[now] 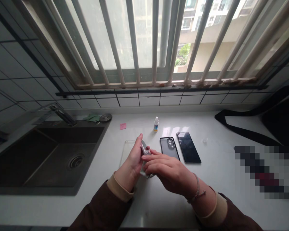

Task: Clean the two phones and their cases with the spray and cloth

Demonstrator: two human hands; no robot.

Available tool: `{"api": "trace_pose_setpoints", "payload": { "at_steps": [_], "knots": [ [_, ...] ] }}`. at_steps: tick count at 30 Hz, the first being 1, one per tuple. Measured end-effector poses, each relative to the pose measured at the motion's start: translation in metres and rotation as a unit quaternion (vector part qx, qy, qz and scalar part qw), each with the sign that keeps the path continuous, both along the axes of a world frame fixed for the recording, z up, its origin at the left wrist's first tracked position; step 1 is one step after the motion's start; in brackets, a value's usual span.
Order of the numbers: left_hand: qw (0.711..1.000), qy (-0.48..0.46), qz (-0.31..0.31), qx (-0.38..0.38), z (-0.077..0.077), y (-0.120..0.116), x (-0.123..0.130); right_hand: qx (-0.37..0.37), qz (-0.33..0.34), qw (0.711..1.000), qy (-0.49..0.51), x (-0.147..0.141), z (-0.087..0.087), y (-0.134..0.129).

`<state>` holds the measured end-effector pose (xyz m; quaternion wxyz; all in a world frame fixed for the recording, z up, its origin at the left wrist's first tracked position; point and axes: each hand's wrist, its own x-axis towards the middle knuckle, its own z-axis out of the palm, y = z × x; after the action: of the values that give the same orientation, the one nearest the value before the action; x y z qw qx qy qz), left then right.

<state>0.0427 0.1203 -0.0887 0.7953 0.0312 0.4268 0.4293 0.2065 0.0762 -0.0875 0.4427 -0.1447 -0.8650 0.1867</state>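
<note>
Over the counter, my left hand [133, 156] grips a thin, phone-like slab [144, 148] with a silvery edge, held tilted on its side. My right hand [167, 168] reaches across from the right, its bent fingers pressed together against the slab's face. Those fingers cover most of the slab, and whether a cloth lies under them I cannot make out. Behind my left wrist lies a clear, flat rectangular piece [123, 150], partly hidden. A black-rimmed phone case [167, 148] with a camera cutout lies beyond my right hand, beside a dark phone [188, 147].
Further back stands a small white bottle [156, 124], left of it a pink sticky note [123, 126]. A sink [45, 150] with a faucet [62, 115] is at left. A black strap [240, 130] and a blurred-out object [262, 171] lie at right. A small clear piece [205, 141] lies near the phone.
</note>
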Motion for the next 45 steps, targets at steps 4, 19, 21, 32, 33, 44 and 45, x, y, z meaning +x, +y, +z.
{"api": "trace_pose_setpoints", "payload": {
  "at_steps": [4,19,21,32,33,44,45],
  "knots": [
    [0.998,0.013,-0.003,-0.061,0.008,-0.001,0.001,0.051,-0.017,0.998,-0.026,-0.001,-0.001,0.001],
    [0.989,-0.111,0.068,0.074,0.016,0.006,-0.027,0.008,-0.115,0.993,0.003,0.011,-0.005,0.013],
    [0.993,-0.06,0.079,0.069,0.016,0.007,-0.028,-0.031,-0.129,0.99,0.053,0.013,-0.003,0.013],
    [0.984,0.03,0.041,0.172,0.001,0.003,-0.01,-0.252,-0.103,0.95,0.153,0.007,-0.017,0.019],
    [0.985,0.031,0.039,0.167,0.002,0.004,-0.01,-0.261,-0.117,0.945,0.158,0.006,-0.018,0.02],
    [0.977,-0.04,0.056,0.2,0.019,-0.002,-0.005,-0.422,-0.113,0.857,0.274,-0.003,-0.028,0.027],
    [0.977,-0.045,0.057,0.199,0.018,-0.003,-0.005,-0.436,-0.103,0.849,0.279,-0.003,-0.028,0.027]
  ]
}}
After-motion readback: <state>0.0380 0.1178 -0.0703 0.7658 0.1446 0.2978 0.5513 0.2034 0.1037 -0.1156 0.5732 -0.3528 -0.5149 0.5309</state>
